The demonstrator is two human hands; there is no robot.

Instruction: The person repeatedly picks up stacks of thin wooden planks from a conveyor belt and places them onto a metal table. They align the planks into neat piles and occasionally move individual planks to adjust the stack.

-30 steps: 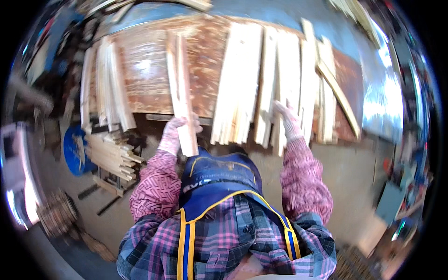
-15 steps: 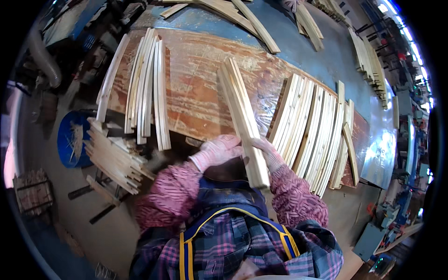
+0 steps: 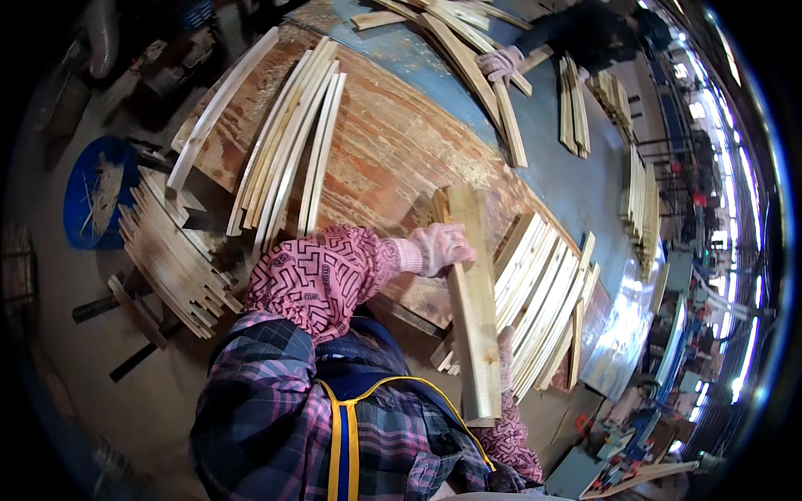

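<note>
A pale wooden slat bundle (image 3: pixel 473 309) lies lengthwise over the near edge of the brown wooden table (image 3: pixel 384 159). My left hand (image 3: pixel 441 248), in a pink glove, grips the bundle's left side near its far end. My right hand (image 3: pixel 506 349) is mostly hidden behind the bundle's near end and presses against its right side. More pale slats (image 3: pixel 543 301) fan out on the table just right of the bundle.
A group of long slats (image 3: pixel 288 150) lies at the table's left. A stack of slats (image 3: pixel 167 259) sits below the table's left edge beside a blue bin (image 3: pixel 92 192). Another person's gloved hand (image 3: pixel 499 63) touches slats at the far side.
The view has swung left and closer. The slat bundle has been pulled nearer to me and now overhangs the table's edge, with both hands still on it.
</note>
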